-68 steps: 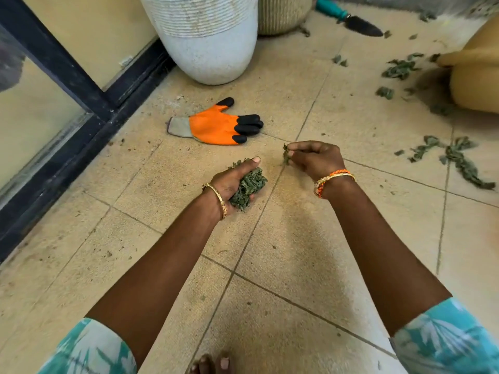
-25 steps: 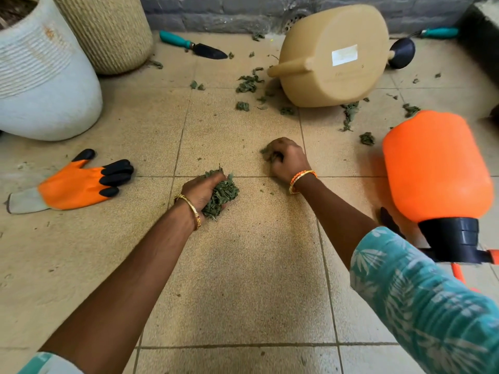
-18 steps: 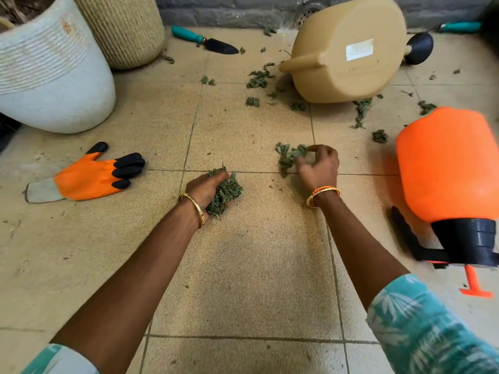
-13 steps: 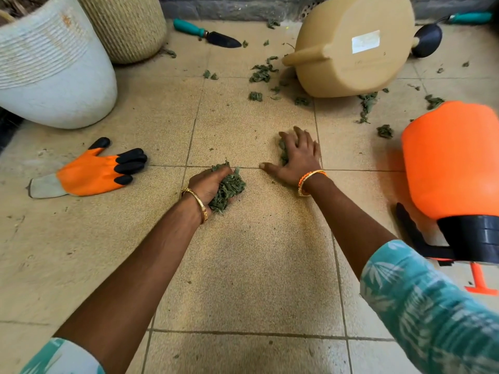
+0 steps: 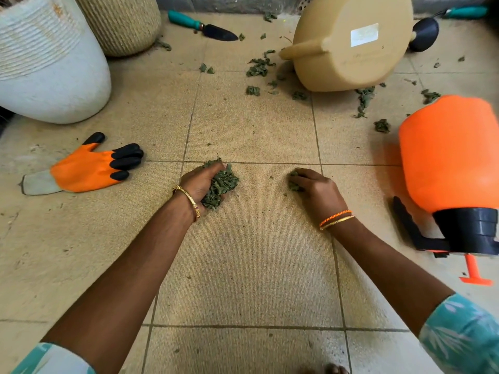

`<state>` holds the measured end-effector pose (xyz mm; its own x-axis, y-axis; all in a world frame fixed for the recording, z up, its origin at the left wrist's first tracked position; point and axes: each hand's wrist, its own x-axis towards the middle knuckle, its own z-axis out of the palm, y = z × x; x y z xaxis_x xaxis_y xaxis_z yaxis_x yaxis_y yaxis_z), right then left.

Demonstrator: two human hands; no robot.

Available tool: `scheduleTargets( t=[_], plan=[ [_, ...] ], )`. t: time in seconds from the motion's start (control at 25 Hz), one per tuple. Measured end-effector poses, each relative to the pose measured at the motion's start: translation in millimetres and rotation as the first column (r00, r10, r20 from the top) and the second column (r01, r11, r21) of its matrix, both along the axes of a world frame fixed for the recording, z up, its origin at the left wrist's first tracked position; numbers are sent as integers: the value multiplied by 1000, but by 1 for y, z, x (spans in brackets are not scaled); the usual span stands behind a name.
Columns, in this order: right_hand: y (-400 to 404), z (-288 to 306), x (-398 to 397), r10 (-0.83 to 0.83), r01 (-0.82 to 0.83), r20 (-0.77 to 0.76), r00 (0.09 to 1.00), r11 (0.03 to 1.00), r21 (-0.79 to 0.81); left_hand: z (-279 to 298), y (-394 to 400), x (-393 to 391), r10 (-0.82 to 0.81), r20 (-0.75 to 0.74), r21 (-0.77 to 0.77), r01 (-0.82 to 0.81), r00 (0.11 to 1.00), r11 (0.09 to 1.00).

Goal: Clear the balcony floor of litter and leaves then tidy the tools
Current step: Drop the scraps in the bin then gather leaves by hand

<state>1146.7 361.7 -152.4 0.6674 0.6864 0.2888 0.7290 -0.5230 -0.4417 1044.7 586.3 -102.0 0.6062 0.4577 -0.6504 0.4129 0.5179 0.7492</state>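
Two hands are working low over the tiled floor [image 5: 243, 265]: the left hand [image 5: 201, 182] is cupping a bundle of leaves [image 5: 222, 184], and the right hand [image 5: 317, 191] is pinching a small clump [image 5: 293, 183]. Beyond them, loose leaves [image 5: 258, 68] are lying scattered.

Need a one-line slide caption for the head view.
Left hand holds a wad of leaves while right hand pinches more off the tiled floor.
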Motion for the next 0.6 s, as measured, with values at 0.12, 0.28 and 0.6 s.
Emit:
scheduleTargets(
  t=[0.12,0.28,0.6],
  plan=[
    [2,11,1,-167,207,-244,955,967,147,6,-4,-8,26,15,-97,-24,1000,995],
    [4,81,-12,33,586,-946,322,778,227,58,-3,-37,143,-27,-258,-145,989,955],
    [15,320,-62,206,733,-957,-205,680,-10,272,-33,-87,186,-159,-271,-224,970,936]
  ],
)
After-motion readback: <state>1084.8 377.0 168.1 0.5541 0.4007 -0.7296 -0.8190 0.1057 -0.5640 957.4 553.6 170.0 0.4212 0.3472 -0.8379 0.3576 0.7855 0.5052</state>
